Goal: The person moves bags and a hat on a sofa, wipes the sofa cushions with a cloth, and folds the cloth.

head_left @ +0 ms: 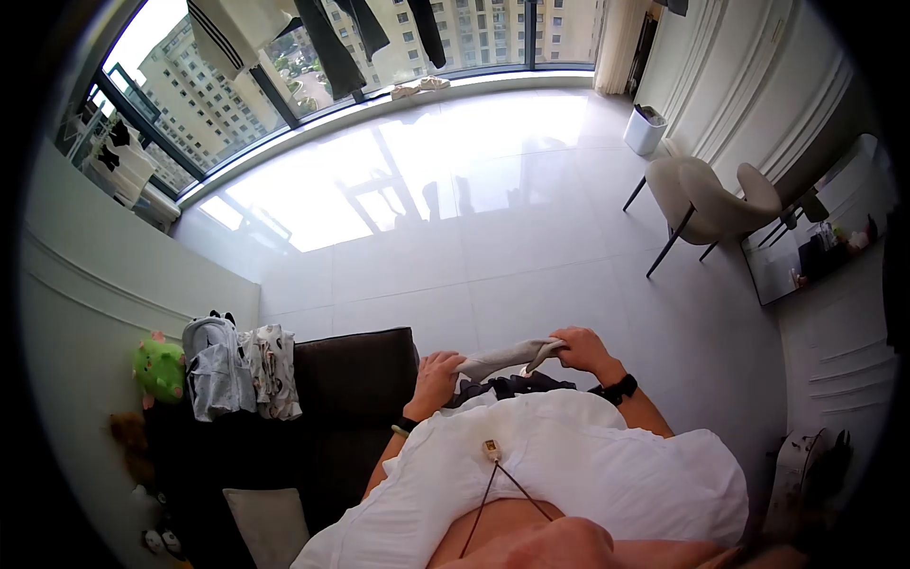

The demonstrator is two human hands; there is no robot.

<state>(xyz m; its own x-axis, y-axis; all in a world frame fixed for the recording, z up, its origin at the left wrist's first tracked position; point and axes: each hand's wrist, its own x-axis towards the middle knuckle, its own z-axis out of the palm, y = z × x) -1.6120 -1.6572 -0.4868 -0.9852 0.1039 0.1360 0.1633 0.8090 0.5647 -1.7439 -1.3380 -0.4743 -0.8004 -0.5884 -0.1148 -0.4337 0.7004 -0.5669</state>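
A light grey cloth (507, 359), bunched into a long roll, stretches between my two hands in front of my waist. My left hand (438, 379) grips its left end, with the fingers curled round it. At the other end, my right hand (580, 349) is closed on the cloth near a folded-over part. Dark fabric shows just below the roll, close to my white shirt (569, 446).
A dark sofa (355, 370) at the left bears a grey backpack (216, 365), folded patterned cloth (273, 370), a green plush toy (159, 368) and a pale cushion (267, 522). A beige chair (697, 194) and white bin (645, 133) stand at the right. Clothes hang by the windows.
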